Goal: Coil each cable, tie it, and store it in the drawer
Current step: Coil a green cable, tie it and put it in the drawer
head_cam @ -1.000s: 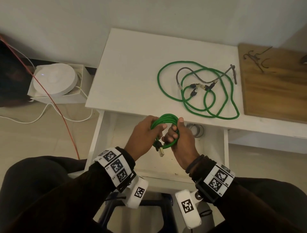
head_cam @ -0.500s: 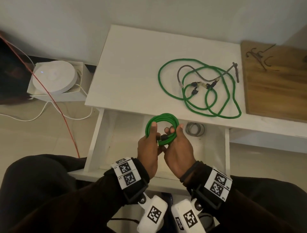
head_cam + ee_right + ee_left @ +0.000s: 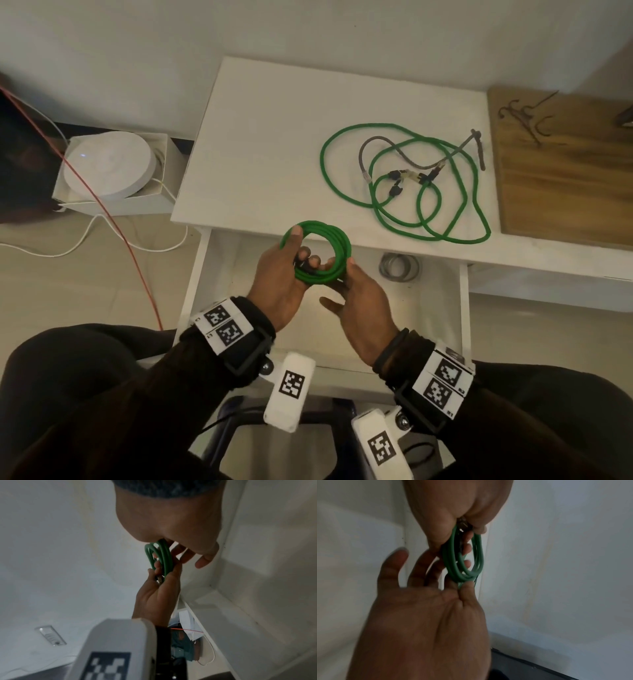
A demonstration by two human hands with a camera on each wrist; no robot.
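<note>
A green cable wound into a small coil (image 3: 337,240) hangs over the open white drawer (image 3: 424,315), close to the table's front edge. My left hand (image 3: 298,250) grips its left side, thumb on the rim and fingers curled through the middle over a dark connector. My right hand (image 3: 342,274) pinches the coil's lower right rim with thumb and forefinger, its other fingers spread loosely. The left wrist view shows the coil (image 3: 480,555) between both hands, and so does the right wrist view (image 3: 165,555). A loose green cable (image 3: 455,219) and a grey cable (image 3: 363,150) lie tangled on the white table (image 3: 260,144).
A small grey coil (image 3: 399,267) lies at the back of the drawer. A wooden board (image 3: 565,185) with dark wire ties (image 3: 524,116) adjoins the table's right side. On the floor at left are a round white device (image 3: 109,164) in a box, a red wire and white wires.
The clasped hands have parted a little. The coil has turned flat toward me, its hanging connector is now tucked under my left fingers, and my right hand has slid to the lower right rim.
</note>
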